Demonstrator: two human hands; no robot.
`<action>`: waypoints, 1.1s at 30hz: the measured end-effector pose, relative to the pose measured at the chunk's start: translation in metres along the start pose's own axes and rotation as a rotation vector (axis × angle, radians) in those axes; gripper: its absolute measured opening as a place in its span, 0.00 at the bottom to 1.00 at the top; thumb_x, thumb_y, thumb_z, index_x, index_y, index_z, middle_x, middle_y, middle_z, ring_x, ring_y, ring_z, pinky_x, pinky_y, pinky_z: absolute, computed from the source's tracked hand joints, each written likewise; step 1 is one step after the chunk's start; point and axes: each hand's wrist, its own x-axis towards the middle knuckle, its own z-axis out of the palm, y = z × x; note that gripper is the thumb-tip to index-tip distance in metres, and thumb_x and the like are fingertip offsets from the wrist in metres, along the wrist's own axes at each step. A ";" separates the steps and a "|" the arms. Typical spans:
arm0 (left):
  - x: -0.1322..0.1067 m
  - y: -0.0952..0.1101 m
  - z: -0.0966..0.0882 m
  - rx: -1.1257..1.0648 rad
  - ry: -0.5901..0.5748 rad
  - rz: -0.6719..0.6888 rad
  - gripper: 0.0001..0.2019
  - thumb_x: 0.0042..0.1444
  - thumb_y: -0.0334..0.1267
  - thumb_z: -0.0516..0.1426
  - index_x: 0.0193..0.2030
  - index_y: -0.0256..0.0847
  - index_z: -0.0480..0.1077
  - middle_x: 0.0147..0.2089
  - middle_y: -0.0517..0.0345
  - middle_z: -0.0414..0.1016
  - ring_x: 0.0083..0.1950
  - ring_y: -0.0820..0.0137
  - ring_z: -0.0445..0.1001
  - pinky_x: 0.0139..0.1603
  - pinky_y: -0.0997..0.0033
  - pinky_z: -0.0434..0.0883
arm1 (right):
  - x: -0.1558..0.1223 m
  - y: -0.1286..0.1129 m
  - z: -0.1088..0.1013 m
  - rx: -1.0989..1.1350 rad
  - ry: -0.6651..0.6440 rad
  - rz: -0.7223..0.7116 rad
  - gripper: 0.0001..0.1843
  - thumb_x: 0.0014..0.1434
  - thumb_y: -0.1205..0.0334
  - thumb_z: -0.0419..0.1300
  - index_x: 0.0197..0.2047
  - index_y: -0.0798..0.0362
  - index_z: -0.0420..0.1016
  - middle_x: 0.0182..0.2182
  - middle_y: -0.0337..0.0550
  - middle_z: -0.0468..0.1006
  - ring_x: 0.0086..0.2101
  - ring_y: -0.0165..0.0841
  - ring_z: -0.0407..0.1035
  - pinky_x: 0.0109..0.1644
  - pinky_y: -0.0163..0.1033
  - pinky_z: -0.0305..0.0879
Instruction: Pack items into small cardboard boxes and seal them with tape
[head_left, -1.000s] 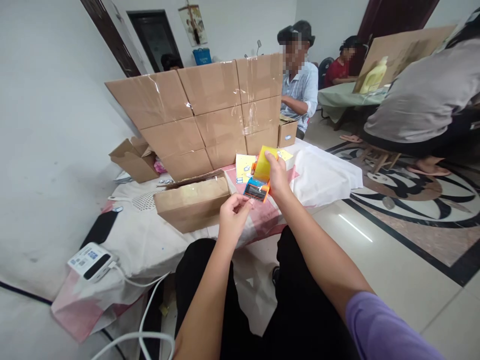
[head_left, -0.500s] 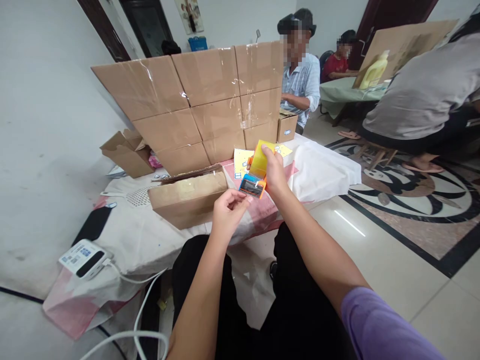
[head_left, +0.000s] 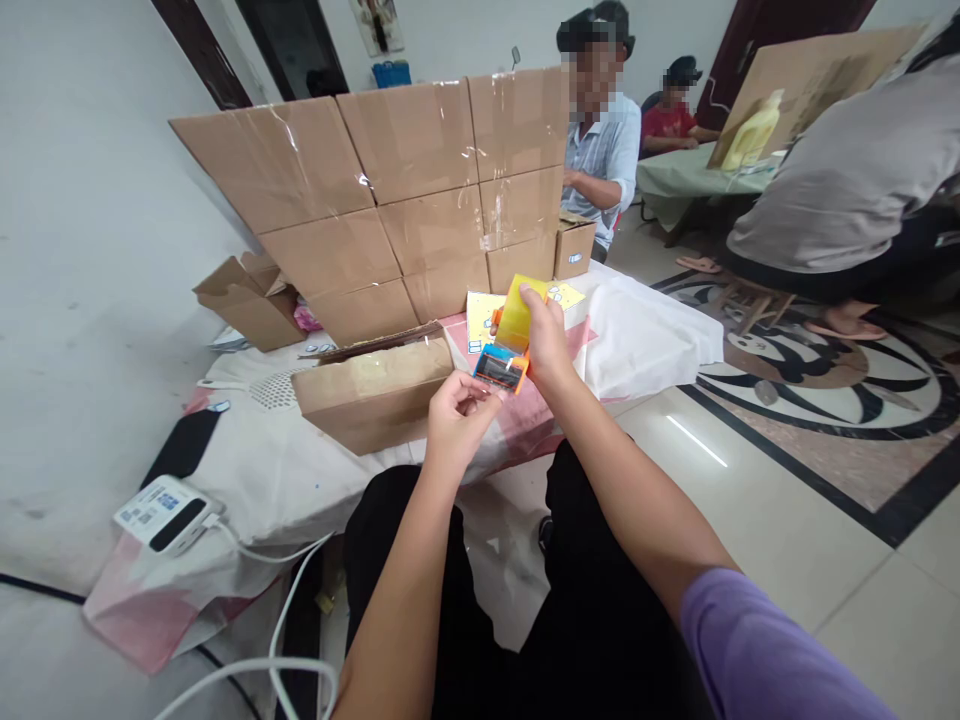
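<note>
Between my hands is a small yellow and orange object (head_left: 517, 318) with a flat yellow face. At its lower end is a dark, shiny panel (head_left: 498, 371) with blue and orange edging; I cannot tell its exact kind. My right hand (head_left: 550, 340) is wrapped round the yellow part, thumb lying on its face. At the bottom edge of the dark panel, my left hand (head_left: 465, 408) pinches with thumb and fingertips; some fingers are curled out of sight. Behind the object, a yellow printed sheet (head_left: 477, 318) rests on the cloth-covered table (head_left: 637, 325).
A long cardboard box (head_left: 382, 395) lies left of my hands, before a tall cardboard partition (head_left: 431, 225). An open carton (head_left: 251, 305) and a white device (head_left: 166, 515) with a cable (head_left: 281, 600) are further left. A person (head_left: 604, 150) sits behind the partition; others are at right.
The view has shifted slightly. Both hands keep their hold on the yellow and orange object, whose dark panel end has moved a little to the left.
</note>
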 end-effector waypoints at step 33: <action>-0.001 0.006 -0.008 0.127 -0.055 -0.041 0.17 0.44 0.42 0.68 0.27 0.42 0.63 0.28 0.60 0.76 0.29 0.72 0.70 0.30 0.74 0.61 | 0.000 0.005 -0.001 -0.051 0.006 -0.004 0.19 0.57 0.44 0.64 0.37 0.49 0.64 0.25 0.35 0.71 0.30 0.33 0.74 0.32 0.36 0.74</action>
